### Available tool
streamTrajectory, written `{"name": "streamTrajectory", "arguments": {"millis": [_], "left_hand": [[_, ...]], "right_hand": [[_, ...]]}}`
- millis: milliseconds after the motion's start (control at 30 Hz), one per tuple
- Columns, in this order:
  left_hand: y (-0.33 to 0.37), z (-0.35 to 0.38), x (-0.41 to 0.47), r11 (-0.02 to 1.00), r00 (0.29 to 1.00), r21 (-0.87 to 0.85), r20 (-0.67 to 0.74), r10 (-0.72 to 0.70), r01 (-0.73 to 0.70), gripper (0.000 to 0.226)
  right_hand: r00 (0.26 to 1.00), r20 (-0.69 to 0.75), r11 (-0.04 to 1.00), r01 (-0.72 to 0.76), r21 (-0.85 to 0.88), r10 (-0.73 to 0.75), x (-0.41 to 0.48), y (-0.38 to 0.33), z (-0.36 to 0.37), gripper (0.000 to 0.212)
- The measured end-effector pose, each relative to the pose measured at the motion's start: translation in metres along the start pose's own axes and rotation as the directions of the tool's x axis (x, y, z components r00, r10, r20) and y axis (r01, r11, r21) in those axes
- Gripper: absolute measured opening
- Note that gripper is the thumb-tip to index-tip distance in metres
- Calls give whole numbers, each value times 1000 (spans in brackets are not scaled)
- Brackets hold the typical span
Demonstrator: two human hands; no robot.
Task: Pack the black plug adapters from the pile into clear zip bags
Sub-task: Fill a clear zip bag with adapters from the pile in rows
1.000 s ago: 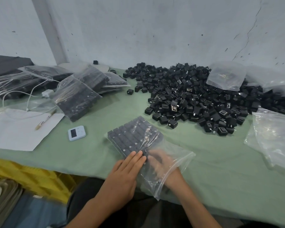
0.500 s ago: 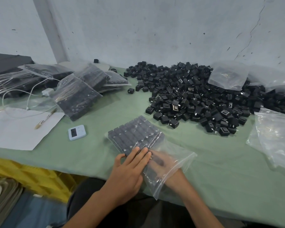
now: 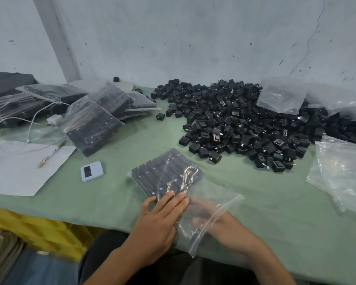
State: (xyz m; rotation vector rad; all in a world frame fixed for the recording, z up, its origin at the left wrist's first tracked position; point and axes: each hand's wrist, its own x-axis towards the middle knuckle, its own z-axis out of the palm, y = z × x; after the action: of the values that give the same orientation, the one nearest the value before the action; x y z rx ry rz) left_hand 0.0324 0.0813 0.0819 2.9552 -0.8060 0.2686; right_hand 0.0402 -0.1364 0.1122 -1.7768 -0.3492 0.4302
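A clear zip bag (image 3: 215,194) lies on the green table (image 3: 286,219) in front of me, its far half filled with neat rows of black plug adapters (image 3: 164,171). My left hand (image 3: 158,221) lies flat on top of the bag, straight fingers pressing the near row. My right hand (image 3: 220,225) is inside the bag's open mouth, blurred behind the plastic, its fingers reaching toward the adapters; how they are curled is unclear. The loose pile of black adapters (image 3: 234,124) spreads across the far right of the table.
Several filled bags (image 3: 90,124) are stacked at far left. Empty clear bags lie at right (image 3: 341,173) and on the pile (image 3: 280,95). A small blue-white device (image 3: 91,171), paper (image 3: 19,167) with a pen (image 3: 51,154) and a white charger (image 3: 53,119) sit left. A yellow crate (image 3: 39,229) stands below the table edge.
My left hand slid a little forward onto the bag's near rows. My right hand shifted inside the bag. The bag stays in place.
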Motion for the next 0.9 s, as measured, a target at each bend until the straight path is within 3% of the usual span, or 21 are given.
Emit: {"name": "streamTrajectory", "arguments": {"millis": [100,133,200,267,367,500,600,700,767,833,900], "left_hand": [[0,2,0,1000,999,-16,-39,15,-15,62],[0,3,0,1000,998,-23,-54,19,-20,62],[-1,4,1,999,996,-35,-84,24,-27,62],[0,5,2,999,994,-38,-109,27,-31,62],[1,6,3,998,990,-46,-137,24,-30,62],[1,7,6,997,984,-65,-178,28,-40,64],[1,6,9,995,975,-91,-220,26,-47,61],[1,6,10,996,974,-77,-226,30,-48,61],[0,6,8,997,979,-66,-202,34,-48,63],[0,7,7,997,983,-67,-183,28,-40,65],[1,6,6,997,986,-68,-166,23,-35,64]], "right_hand": [[975,142,985,-163,-54,169,-25,-14,-44,15],[967,156,978,-187,-92,200,-30,-19,-64,16],[982,54,977,-174,-127,182,-27,-31,-99,23],[986,-141,974,-118,-193,91,-3,-42,-120,20],[931,-365,886,-155,-437,-18,65,-37,-125,13],[931,-365,640,-284,-714,7,138,-1,-123,42],[930,-367,589,-297,-752,1,157,20,-124,36],[907,-421,648,-325,-689,7,155,22,-126,21],[884,-467,759,-323,-565,28,142,18,-129,14],[855,-509,932,-259,-253,99,123,10,-130,13],[849,-498,984,-155,90,179,97,-1,-129,19]]}}
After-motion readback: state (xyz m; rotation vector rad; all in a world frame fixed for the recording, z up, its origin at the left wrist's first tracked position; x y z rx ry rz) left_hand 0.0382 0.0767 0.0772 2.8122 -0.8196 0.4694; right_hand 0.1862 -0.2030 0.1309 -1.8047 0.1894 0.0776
